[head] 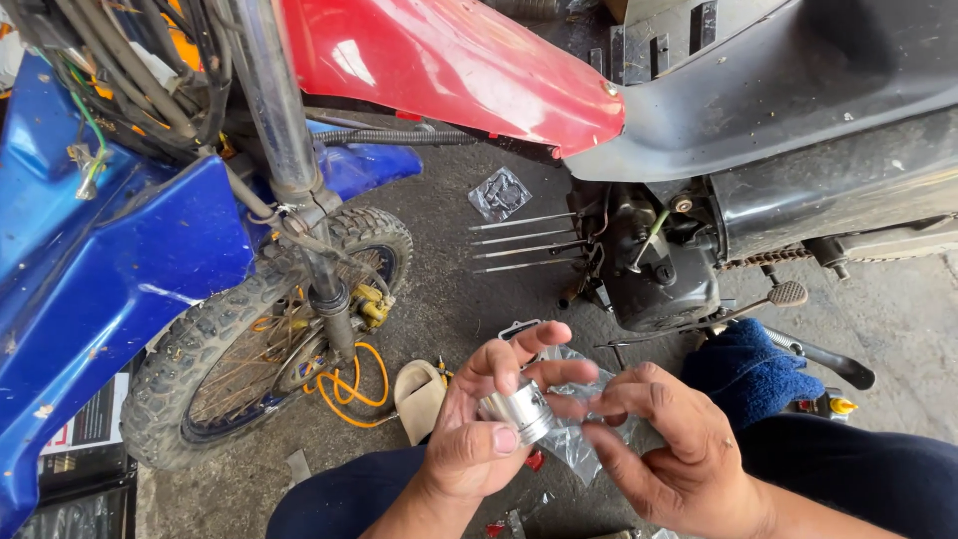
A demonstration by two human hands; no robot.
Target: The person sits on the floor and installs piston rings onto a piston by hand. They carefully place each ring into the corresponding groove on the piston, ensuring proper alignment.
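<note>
The left hand (479, 419) is gripping a shiny metal piston (516, 409), thumb and fingers clamped around it, above the person's lap. The right hand (664, 444) is pinching the clear plastic bag (571, 439) just beside the piston. Behind them, four long studs (524, 245) are sticking out of the engine (654, 265), near the front wheel (264, 339).

Holding a shiny metal cylinder (519, 411) over a clear plastic bag (577, 431), low above the concrete floor (449, 299).

Gripping the cylinder in the left hand (489, 419), thumb resting on top; pinching the bag with the right hand (664, 439). Sitting between a knobby front wheel (249, 349) and a stripped engine (654, 265) showing four bare studs (524, 245), under a red fender (449, 60).
</note>
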